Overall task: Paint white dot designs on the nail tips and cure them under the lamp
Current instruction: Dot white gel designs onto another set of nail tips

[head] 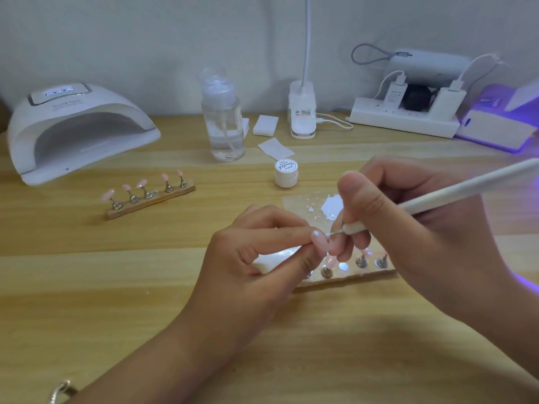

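Note:
My left hand (pixel 262 258) pinches a pink nail tip (pixel 318 239) on its small stand, lifted just above a wooden holder strip (pixel 350 279) with several metal stands. My right hand (pixel 408 217) grips a white dotting pen (pixel 455 196); its thin metal point touches the held nail tip. Behind my hands lies a clear palette sheet (pixel 312 208) with a blob of white gel. A small white gel jar (pixel 286 173) stands beyond it. A second wooden strip (pixel 150 199) with several pink nail tips sits to the left. The white curing lamp (pixel 75 129) stands at the far left.
A clear pump bottle (pixel 223 123), white wipes (pixel 265 125), a desk lamp base (pixel 302 112) and a power strip (pixel 405 121) with plugged chargers line the back of the wooden table. A second device glowing purple (pixel 495 126) sits at the far right.

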Available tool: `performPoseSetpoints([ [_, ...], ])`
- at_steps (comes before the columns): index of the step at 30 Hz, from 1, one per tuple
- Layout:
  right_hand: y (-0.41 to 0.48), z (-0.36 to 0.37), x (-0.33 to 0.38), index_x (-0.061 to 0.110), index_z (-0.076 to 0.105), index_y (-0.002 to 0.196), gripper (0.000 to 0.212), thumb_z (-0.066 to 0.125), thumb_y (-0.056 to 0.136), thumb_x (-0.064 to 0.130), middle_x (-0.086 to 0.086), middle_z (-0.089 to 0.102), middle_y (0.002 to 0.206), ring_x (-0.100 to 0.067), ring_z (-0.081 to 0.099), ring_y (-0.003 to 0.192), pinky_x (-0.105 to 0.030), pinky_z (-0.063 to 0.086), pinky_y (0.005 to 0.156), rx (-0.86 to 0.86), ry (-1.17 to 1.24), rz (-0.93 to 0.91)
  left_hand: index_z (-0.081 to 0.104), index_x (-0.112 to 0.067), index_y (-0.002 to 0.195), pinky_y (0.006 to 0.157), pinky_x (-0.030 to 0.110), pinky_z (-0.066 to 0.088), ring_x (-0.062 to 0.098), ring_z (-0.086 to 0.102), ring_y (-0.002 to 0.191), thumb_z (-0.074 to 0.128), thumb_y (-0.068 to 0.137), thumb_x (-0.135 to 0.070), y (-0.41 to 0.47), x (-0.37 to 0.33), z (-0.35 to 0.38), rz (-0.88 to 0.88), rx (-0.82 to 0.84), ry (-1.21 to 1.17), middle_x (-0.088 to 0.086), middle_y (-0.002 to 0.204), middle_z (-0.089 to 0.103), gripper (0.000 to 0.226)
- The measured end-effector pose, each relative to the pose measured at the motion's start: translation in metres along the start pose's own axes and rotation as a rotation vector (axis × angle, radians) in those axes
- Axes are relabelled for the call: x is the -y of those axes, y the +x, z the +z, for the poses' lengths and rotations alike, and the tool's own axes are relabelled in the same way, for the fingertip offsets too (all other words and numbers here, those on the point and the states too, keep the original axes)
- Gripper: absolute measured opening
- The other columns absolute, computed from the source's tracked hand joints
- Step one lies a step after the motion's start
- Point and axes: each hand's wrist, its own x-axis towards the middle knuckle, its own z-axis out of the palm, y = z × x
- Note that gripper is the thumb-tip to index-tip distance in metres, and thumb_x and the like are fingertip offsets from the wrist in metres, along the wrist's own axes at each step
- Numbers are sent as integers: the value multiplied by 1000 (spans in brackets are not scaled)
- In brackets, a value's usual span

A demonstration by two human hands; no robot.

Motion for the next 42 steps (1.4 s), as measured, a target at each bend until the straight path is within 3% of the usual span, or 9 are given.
performPoseSetpoints([
  [3, 0, 3, -2, 5, 59, 66, 33, 59, 92, 25, 1, 64, 53, -14, 63, 45, -15, 46, 48, 14, -9, 9, 80, -30, 91, 81, 38, 50, 24, 64, 90, 71, 86, -27, 0, -1, 0, 4, 1, -7, -10, 85, 69, 12],
  [12, -1, 2, -2, 12, 61, 65, 31, 61, 91, 27, 2, 65, 54, -10, 63, 46, -13, 46, 49, 13, -32, 23, 81, -27, 89, 82, 43, 48, 24, 63, 91, 70, 88, -26, 0, -2, 0, 1, 21, 22, -5, 86, 70, 11],
  [42, 0, 3, 0, 15, 61, 65, 29, 62, 92, 26, 2, 66, 54, -6, 61, 46, -11, 44, 49, 52, -66, 48, 81, -25, 88, 82, 45, 49, 25, 64, 91, 72, 87, -22, 0, -1, 0, 2, 16, 32, -5, 86, 72, 10],
])
